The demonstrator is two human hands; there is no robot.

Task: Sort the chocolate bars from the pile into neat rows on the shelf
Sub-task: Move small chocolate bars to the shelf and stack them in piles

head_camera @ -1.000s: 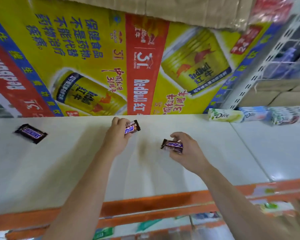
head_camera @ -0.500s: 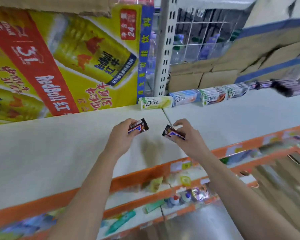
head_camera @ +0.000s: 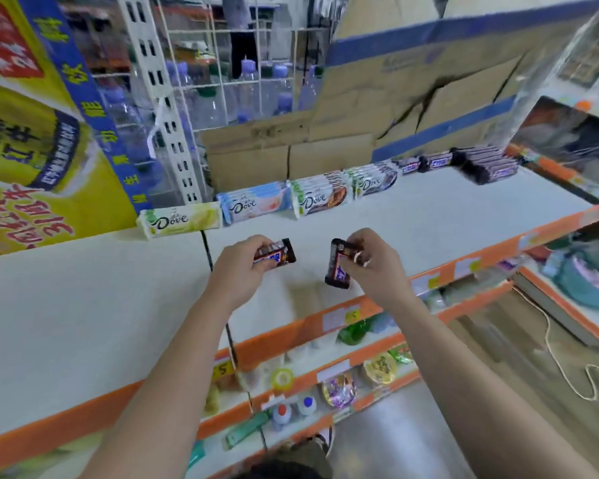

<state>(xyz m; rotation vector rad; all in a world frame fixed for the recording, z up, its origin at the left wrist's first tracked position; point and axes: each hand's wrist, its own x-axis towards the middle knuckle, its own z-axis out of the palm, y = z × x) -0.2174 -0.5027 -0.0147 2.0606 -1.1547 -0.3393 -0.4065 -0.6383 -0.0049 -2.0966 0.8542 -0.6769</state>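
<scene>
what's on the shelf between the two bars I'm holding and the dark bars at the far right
Nothing: the head view shows bare white shelf from the hands' bars to that dark row.

shelf [head_camera: 429,216]: Dove bars [head_camera: 256,205] stood in a row along its back edge | dark bars [head_camera: 464,164] lay right of them, far end | cardboard [head_camera: 325,146] stood behind the row | poster [head_camera: 32,150] stood at back left | lower shelves [head_camera: 325,375] lay below the front edge

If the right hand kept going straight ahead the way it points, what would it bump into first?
Probably the row of Dove bars at the back of the shelf. The right hand, holding a chocolate bar, has only bare shelf before them, though depth is hard to judge.
</scene>
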